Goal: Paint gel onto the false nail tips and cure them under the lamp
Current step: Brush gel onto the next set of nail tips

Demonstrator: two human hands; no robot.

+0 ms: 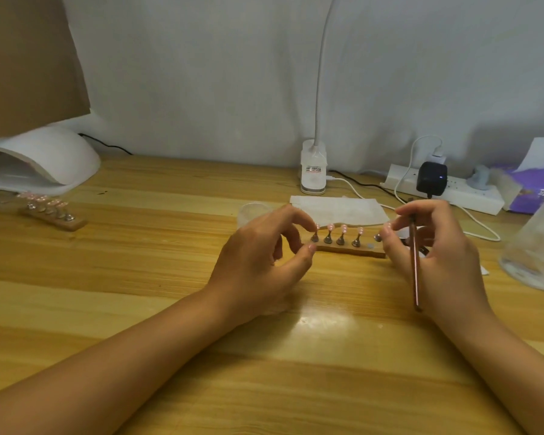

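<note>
Underneath everything, a wooden table (pixel 139 277) spans the view. The white curing lamp (pixel 44 158) sits at its far left, well apart from the work, with a second holder (pixel 54 218) of tips lying just in front of it. The left hand (pixel 258 268) has curled fingers, its thumb and forefinger pinching the left end of the wooden holder (pixel 343 250), which lies flat near the table's middle. The right hand (pixel 443 262) grips a slim brush (pixel 415 265), handle pointing back toward the wrist, while its fingertips pinch a fifth stand (pixel 378 237) just above the holder's right end. Four pink nail tips (pixel 344 228) stand in a row on the holder.
</note>
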